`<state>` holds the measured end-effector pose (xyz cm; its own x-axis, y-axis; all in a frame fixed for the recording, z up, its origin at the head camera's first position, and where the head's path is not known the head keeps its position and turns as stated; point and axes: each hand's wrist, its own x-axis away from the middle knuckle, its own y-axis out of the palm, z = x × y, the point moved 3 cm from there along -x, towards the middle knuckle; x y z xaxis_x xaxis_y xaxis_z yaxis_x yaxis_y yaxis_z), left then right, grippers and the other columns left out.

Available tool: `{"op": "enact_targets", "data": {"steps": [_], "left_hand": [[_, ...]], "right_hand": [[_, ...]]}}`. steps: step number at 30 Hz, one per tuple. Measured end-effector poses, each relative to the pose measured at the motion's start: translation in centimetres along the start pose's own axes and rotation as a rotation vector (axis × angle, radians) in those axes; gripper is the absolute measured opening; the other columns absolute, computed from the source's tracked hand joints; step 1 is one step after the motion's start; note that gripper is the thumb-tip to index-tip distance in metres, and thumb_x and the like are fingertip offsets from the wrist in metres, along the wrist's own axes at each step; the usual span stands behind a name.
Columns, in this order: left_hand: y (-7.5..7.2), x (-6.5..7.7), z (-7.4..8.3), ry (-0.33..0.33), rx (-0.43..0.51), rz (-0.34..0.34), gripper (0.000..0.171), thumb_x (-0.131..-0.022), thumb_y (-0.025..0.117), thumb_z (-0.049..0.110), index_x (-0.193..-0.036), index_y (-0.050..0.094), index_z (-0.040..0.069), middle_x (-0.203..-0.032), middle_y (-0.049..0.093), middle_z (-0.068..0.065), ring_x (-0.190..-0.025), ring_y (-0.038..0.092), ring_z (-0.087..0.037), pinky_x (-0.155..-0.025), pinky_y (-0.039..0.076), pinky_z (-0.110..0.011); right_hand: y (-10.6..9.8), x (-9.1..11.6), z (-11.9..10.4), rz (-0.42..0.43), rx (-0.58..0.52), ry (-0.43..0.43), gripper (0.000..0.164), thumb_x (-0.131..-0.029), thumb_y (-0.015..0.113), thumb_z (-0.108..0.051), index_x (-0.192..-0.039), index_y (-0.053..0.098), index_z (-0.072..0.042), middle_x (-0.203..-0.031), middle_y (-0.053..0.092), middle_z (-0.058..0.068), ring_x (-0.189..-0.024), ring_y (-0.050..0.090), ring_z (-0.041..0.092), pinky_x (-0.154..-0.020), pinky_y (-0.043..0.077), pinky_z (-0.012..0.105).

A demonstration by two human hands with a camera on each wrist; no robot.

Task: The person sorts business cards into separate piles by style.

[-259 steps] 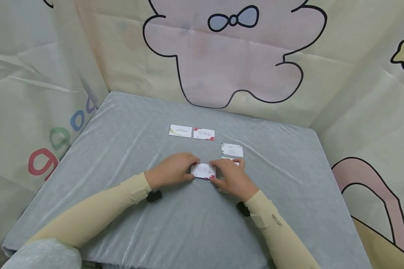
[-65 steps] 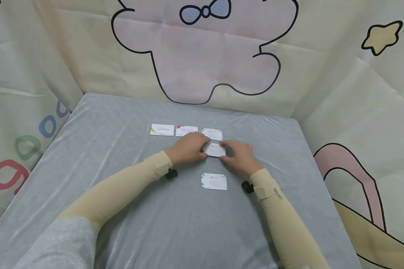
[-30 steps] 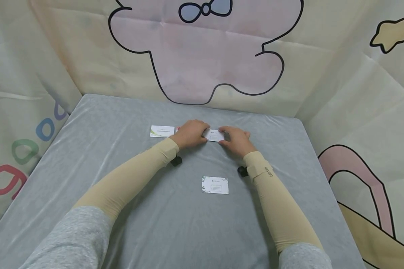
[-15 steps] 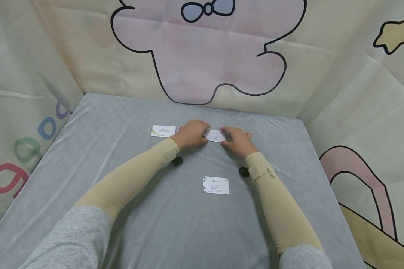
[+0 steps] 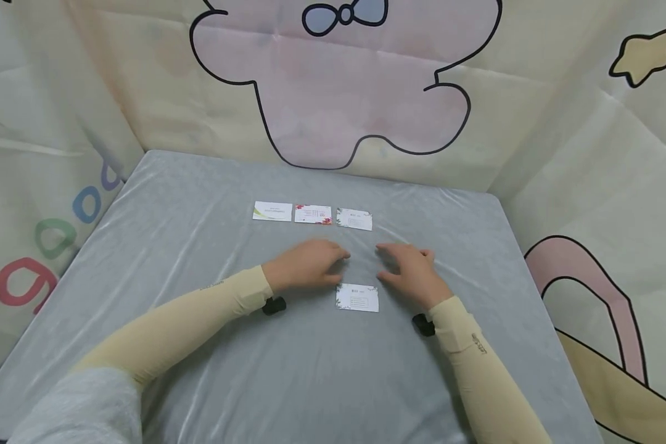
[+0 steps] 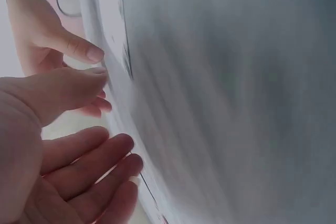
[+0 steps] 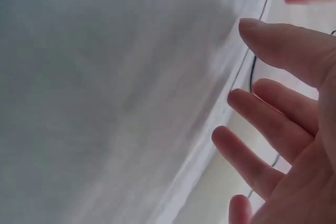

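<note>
Both hands are over the table with nothing in them. My left hand [image 5: 307, 265] has its fingers spread, thumb toward the near side, just above and left of a white business card [image 5: 357, 298] with grey leaf corners. Facing it across a gap, my right hand [image 5: 414, 271] has its fingers apart, right of that card. Farther back lies a row: a white card with a green-yellow curve [image 5: 272, 211], a card with red flowers [image 5: 313, 214] and another leaf-cornered card [image 5: 354, 219]. In the left wrist view, a card [image 6: 113, 19] lies beyond my thumb.
A grey velvety cloth [image 5: 277, 370] covers the table. Behind it and at both sides hang cream printed curtains [image 5: 566, 135]. A black wrist camera [image 5: 274, 305] sits under the left wrist, another black camera [image 5: 423, 325] under the right.
Over the last seconds, a leaf-cornered card was pushed up to the right end of the row. Since half a second ago both hands have let go of it and drawn back toward the nearer card.
</note>
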<state>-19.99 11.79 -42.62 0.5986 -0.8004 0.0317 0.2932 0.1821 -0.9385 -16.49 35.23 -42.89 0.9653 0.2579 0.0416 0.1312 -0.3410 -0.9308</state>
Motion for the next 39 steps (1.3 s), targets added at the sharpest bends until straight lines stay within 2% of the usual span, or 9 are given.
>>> {"op": "enact_targets", "data": {"steps": [4, 8, 12, 18, 24, 28, 32, 39], "left_hand": [[0.5, 1.6, 1.8, 0.029, 0.002, -0.002, 0.053, -0.089, 0.075, 0.036, -0.133, 0.063, 0.009, -0.120, 0.070, -0.004, -0.110, 0.065, -0.019, -0.102, 0.050, -0.036], [1.0, 2.6, 2.9, 0.041, -0.028, 0.018, 0.051, -0.085, 0.079, 0.037, -0.126, 0.066, 0.009, -0.109, 0.070, -0.001, -0.099, 0.065, -0.017, -0.094, 0.052, -0.037], [1.2, 3.2, 3.6, 0.013, -0.045, 0.045, 0.052, -0.083, 0.080, 0.037, -0.125, 0.067, 0.008, -0.109, 0.070, 0.000, -0.096, 0.065, -0.016, -0.092, 0.053, -0.037], [1.7, 3.6, 4.4, -0.028, -0.043, 0.056, 0.046, -0.083, 0.079, 0.038, -0.119, 0.069, 0.010, -0.100, 0.069, 0.003, -0.086, 0.061, -0.013, -0.084, 0.053, -0.035], [2.0, 3.9, 5.0, -0.038, -0.064, 0.071, 0.045, -0.086, 0.078, 0.039, -0.120, 0.069, 0.011, -0.103, 0.070, 0.002, -0.090, 0.064, -0.014, -0.084, 0.054, -0.035], [1.9, 3.8, 4.7, -0.042, -0.049, 0.079, 0.045, -0.086, 0.078, 0.037, -0.122, 0.068, 0.011, -0.106, 0.071, 0.001, -0.091, 0.064, -0.014, -0.083, 0.055, -0.035], [1.6, 3.3, 4.3, -0.042, -0.042, 0.089, 0.043, -0.085, 0.077, 0.031, -0.121, 0.068, 0.010, -0.103, 0.070, 0.001, -0.088, 0.062, -0.014, -0.079, 0.054, -0.035], [0.7, 1.6, 2.5, -0.071, -0.072, 0.096, 0.041, -0.085, 0.075, 0.027, -0.122, 0.067, 0.010, -0.098, 0.067, 0.002, -0.083, 0.059, -0.012, -0.075, 0.053, -0.032]], "right_hand": [[0.4, 2.9, -1.3, 0.004, 0.005, -0.050, 0.063, -0.083, 0.082, -0.038, -0.140, 0.059, -0.024, -0.136, 0.065, -0.003, -0.128, 0.055, 0.024, -0.098, 0.023, 0.055], [1.1, 4.5, -2.4, -0.015, 0.004, -0.094, 0.069, -0.077, 0.086, -0.046, -0.138, 0.061, -0.026, -0.134, 0.066, -0.007, -0.125, 0.057, 0.021, -0.098, 0.023, 0.054], [1.4, 5.1, -3.0, -0.001, 0.010, -0.118, 0.066, -0.076, 0.086, -0.045, -0.135, 0.063, -0.025, -0.132, 0.067, -0.009, -0.124, 0.057, 0.018, -0.100, 0.022, 0.054], [1.4, 5.7, -3.2, 0.021, -0.007, -0.132, 0.057, -0.078, 0.087, -0.037, -0.129, 0.067, -0.024, -0.127, 0.069, -0.009, -0.121, 0.059, 0.015, -0.099, 0.022, 0.053], [1.4, 6.5, -3.5, 0.061, -0.023, -0.159, 0.053, -0.079, 0.087, -0.032, -0.127, 0.068, -0.021, -0.125, 0.070, -0.007, -0.118, 0.063, 0.017, -0.096, 0.023, 0.052], [1.3, 6.4, -3.5, 0.067, -0.017, -0.170, 0.054, -0.079, 0.086, -0.033, -0.128, 0.068, -0.019, -0.125, 0.070, -0.006, -0.118, 0.064, 0.017, -0.095, 0.024, 0.052], [1.1, 5.8, -3.4, 0.034, -0.015, -0.139, 0.058, -0.079, 0.087, -0.032, -0.132, 0.065, -0.020, -0.129, 0.069, -0.006, -0.121, 0.064, 0.017, -0.096, 0.024, 0.051], [0.8, 2.9, -2.5, -0.011, -0.002, -0.098, 0.061, -0.082, 0.085, -0.032, -0.137, 0.061, -0.021, -0.134, 0.067, -0.005, -0.125, 0.062, 0.016, -0.100, 0.027, 0.050]]}}
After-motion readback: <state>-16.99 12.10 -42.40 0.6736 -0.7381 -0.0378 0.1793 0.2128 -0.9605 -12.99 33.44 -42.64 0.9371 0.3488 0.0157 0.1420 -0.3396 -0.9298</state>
